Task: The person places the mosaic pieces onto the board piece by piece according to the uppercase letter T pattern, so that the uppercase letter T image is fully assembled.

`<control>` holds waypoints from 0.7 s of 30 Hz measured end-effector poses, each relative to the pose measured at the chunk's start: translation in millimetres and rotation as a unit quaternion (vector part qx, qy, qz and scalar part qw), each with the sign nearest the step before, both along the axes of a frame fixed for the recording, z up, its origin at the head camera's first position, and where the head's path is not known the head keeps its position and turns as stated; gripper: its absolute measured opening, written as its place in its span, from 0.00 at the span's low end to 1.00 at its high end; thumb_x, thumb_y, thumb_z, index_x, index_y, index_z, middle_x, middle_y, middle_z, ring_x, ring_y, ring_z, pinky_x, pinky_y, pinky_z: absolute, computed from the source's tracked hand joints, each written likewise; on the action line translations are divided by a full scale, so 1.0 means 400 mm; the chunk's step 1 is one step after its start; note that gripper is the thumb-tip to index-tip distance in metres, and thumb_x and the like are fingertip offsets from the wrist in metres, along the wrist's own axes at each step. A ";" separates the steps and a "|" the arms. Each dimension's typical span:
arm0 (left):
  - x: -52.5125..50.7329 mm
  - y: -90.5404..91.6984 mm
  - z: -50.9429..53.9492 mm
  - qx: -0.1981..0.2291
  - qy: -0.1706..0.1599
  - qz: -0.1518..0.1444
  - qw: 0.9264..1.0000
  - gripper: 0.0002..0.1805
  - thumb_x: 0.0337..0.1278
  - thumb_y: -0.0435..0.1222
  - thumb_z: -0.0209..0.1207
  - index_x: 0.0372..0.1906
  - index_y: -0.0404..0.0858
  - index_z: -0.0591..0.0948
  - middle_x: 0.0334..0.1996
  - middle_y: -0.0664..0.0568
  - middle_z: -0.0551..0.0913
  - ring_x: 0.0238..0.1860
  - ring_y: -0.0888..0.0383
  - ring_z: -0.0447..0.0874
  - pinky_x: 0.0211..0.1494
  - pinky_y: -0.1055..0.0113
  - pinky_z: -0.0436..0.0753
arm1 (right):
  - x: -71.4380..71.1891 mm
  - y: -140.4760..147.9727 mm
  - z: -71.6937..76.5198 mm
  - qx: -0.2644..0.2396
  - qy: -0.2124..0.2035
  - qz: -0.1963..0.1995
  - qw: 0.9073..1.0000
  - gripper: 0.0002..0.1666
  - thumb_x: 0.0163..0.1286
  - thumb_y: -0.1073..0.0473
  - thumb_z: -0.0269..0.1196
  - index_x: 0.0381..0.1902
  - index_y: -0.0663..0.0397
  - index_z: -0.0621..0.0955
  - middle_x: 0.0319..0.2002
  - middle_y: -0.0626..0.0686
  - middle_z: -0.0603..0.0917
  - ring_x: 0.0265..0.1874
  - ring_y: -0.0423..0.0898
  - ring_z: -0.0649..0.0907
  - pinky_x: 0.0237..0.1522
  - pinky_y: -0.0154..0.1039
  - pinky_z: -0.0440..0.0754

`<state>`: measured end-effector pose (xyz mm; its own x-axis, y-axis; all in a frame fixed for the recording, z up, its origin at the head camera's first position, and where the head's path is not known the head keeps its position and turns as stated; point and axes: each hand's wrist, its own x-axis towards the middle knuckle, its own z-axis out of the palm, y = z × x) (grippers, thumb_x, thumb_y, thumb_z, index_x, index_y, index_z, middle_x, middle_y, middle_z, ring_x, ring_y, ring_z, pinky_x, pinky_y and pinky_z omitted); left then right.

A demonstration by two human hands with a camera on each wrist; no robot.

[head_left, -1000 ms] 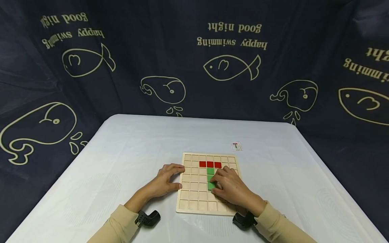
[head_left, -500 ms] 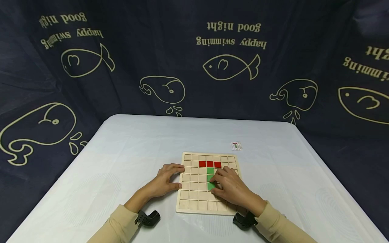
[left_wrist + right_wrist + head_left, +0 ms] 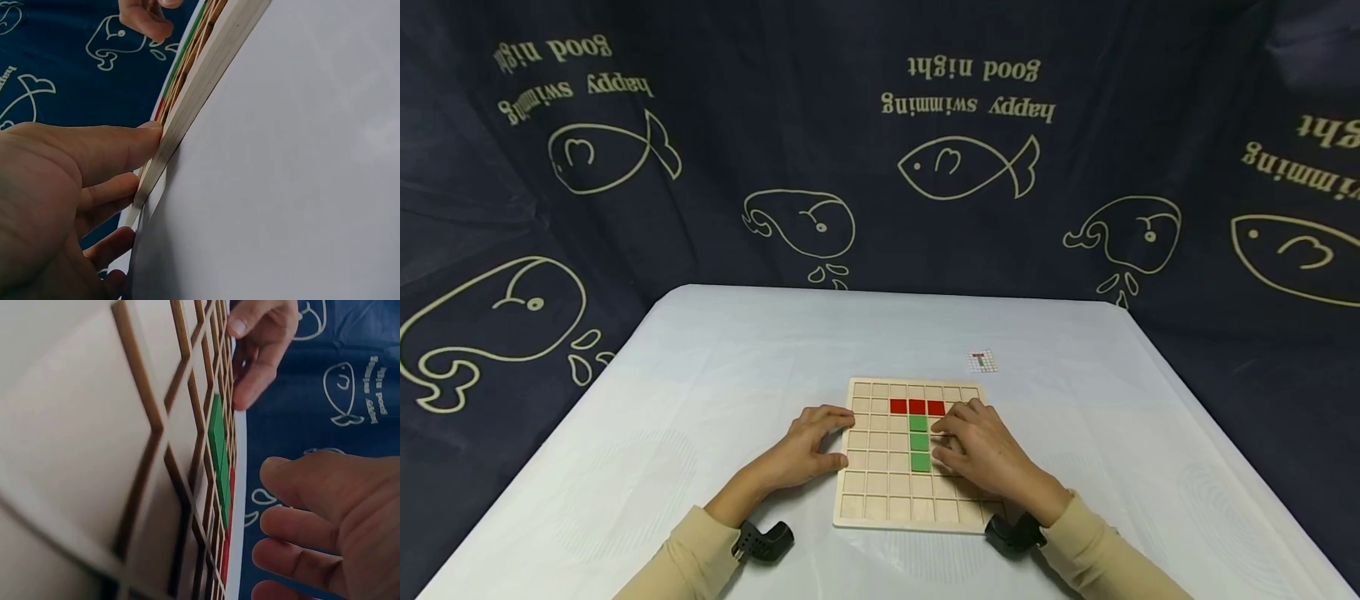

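Observation:
A wooden grid board (image 3: 880, 483) lies flat on the table, divided into square cells. Three red tiles (image 3: 917, 407) form a row near its far side. Below the middle one, three green tiles (image 3: 919, 442) run in a column toward me. My left hand (image 3: 805, 446) rests at the board's left edge, thumb and fingertips touching it, as the left wrist view also shows. Over the board's right half hovers my right hand (image 3: 985, 446), just right of the green tiles. In the right wrist view its fingers (image 3: 300, 528) are loosely bent, apart from the tiles, and hold nothing.
Beyond the board's far right corner lies a small pattern card (image 3: 981, 361) with a red and green figure on a grid. A white cloth covers the table (image 3: 737, 350). Dark blue curtains (image 3: 865, 75) with fish drawings hang behind and at both sides.
My right hand has drawn back slightly to the right from the green column, uncovering the lower green tiles. The left hand stays at the board's edge.

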<state>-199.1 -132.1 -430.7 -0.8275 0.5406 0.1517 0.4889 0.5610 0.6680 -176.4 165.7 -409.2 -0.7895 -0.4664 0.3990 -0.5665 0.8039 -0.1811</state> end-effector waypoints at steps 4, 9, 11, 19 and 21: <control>0.002 0.000 0.003 -0.010 0.006 0.000 1.000 0.29 0.51 0.37 0.65 0.61 0.35 0.73 0.63 0.48 0.71 0.64 0.47 0.62 0.64 0.44 0.59 | -0.007 0.015 0.001 -0.009 0.012 -0.008 1.000 0.14 0.53 0.53 0.71 0.37 0.50 0.85 0.36 0.44 0.81 0.36 0.41 0.72 0.40 0.40 0.69; 0.007 -0.001 0.014 -0.027 0.024 0.015 0.999 0.28 0.53 0.38 0.63 0.61 0.36 0.73 0.62 0.48 0.71 0.64 0.47 0.63 0.65 0.44 0.61 | -0.019 0.037 0.002 -0.017 0.020 -0.018 0.999 0.13 0.53 0.54 0.70 0.37 0.51 0.85 0.36 0.45 0.81 0.34 0.41 0.71 0.40 0.40 0.69; 0.011 -0.002 0.021 -0.037 0.037 0.028 0.998 0.27 0.54 0.38 0.62 0.60 0.36 0.73 0.61 0.49 0.72 0.64 0.48 0.64 0.65 0.45 0.62 | -0.023 0.046 0.004 -0.019 0.020 -0.023 0.999 0.13 0.54 0.54 0.70 0.37 0.52 0.85 0.36 0.46 0.81 0.34 0.41 0.71 0.39 0.39 0.68; 0.017 -0.008 0.040 -0.078 0.100 0.072 0.989 0.26 0.56 0.40 0.61 0.59 0.35 0.74 0.60 0.48 0.74 0.63 0.48 0.66 0.63 0.47 0.65 | -0.029 0.085 0.014 -0.017 -0.002 -0.060 0.998 0.17 0.59 0.51 0.66 0.43 0.54 0.83 0.41 0.50 0.82 0.42 0.49 0.74 0.44 0.45 0.68; 0.019 -0.012 0.045 -0.086 0.115 0.078 0.987 0.26 0.56 0.40 0.61 0.59 0.34 0.74 0.60 0.47 0.74 0.63 0.47 0.67 0.62 0.47 0.65 | -0.031 0.095 0.015 -0.017 -0.004 -0.068 0.998 0.18 0.59 0.50 0.66 0.44 0.54 0.83 0.43 0.52 0.82 0.44 0.51 0.74 0.44 0.46 0.68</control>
